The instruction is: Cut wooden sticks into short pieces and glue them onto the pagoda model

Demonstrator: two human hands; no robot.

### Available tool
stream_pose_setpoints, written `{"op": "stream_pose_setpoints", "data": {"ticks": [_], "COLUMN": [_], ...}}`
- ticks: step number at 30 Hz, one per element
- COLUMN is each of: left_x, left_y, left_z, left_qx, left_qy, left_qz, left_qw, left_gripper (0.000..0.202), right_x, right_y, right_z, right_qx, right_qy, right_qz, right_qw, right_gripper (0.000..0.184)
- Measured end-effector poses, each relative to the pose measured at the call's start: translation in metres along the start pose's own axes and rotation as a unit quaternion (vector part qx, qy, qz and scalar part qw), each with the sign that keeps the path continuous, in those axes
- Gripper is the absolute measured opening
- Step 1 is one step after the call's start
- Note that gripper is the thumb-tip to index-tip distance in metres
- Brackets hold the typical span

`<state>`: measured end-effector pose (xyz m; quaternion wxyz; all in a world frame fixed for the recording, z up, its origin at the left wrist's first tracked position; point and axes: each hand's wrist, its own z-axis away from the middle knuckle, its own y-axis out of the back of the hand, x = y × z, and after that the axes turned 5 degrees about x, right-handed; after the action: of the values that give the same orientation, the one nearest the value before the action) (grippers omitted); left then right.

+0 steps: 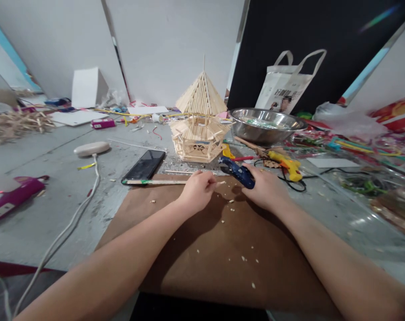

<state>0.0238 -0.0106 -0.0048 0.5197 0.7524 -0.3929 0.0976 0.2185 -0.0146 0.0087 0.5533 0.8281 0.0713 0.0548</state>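
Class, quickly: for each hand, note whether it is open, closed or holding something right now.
Left hand: closed, holding a thin, pale, wooden-looking stick.
Right hand: closed around a dark blue, plier-like hand tool.

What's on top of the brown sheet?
Small pale chips are scattered on the brown sheet. The left forearm and right forearm cover parts of it; anything beneath them can't be seen.
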Motion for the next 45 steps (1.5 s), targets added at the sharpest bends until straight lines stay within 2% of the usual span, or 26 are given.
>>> {"op": "stream_pose_setpoints", "data": {"ticks": [2,4,7,10,18,25,32,36,41,43,45], "left_x": [-0.001,-0.001,-0.001,0.001,0.001,-0.002,-0.005,-0.004,0.000,0.000,0.000], "left_y": [0.001,0.000,-0.003,-0.006,-0.010,-0.012,-0.013,-0.010,-0.006,-0.006,-0.006], "left_z": [-0.001,-0.001,0.001,0.003,0.004,0.003,0.005,0.007,0.007,0.006,0.006], "left_qx": [0.001,-0.007,-0.026,-0.044,-0.060,-0.048,-0.034,-0.015,-0.040,-0.046,-0.047], "left_qy": [0.055,0.080,0.076,0.059,0.026,-0.006,-0.057,-0.086,-0.115,-0.116,-0.084], "left_qz": [0.056,0.100,0.125,0.121,0.127,0.161,0.145,0.080,0.000,0.003,0.052], "left_qw": [0.997,0.992,0.989,0.990,0.990,0.986,0.987,0.993,0.993,0.992,0.994], "left_gripper": [0.012,0.014,0.016,0.017,0.013,0.007,0.011,0.008,0.008,0.008,0.007], "right_x": [-0.002,-0.007,-0.015,-0.021,-0.024,-0.024,-0.024,-0.024,-0.025,-0.026,-0.026], "right_y": [0.002,0.006,0.013,0.016,0.010,0.003,0.005,0.005,0.006,0.006,0.007], "right_z": [0.002,0.004,0.010,0.013,0.015,0.013,0.014,0.015,0.015,0.015,0.014], "right_qx": [0.035,0.065,0.065,0.041,-0.006,0.037,0.032,0.018,0.013,0.011,0.021], "right_qy": [0.011,0.007,-0.009,0.018,0.082,0.152,0.171,0.174,0.188,0.194,0.183], "right_qz": [-0.078,-0.151,-0.223,-0.257,-0.247,-0.239,-0.232,-0.224,-0.234,-0.237,-0.228], "right_qw": [0.996,0.986,0.973,0.965,0.965,0.958,0.957,0.959,0.954,0.952,0.956], "right_gripper": [0.051,0.043,0.036,0.031,0.036,0.039,0.036,0.038,0.039,0.038,0.038]}}
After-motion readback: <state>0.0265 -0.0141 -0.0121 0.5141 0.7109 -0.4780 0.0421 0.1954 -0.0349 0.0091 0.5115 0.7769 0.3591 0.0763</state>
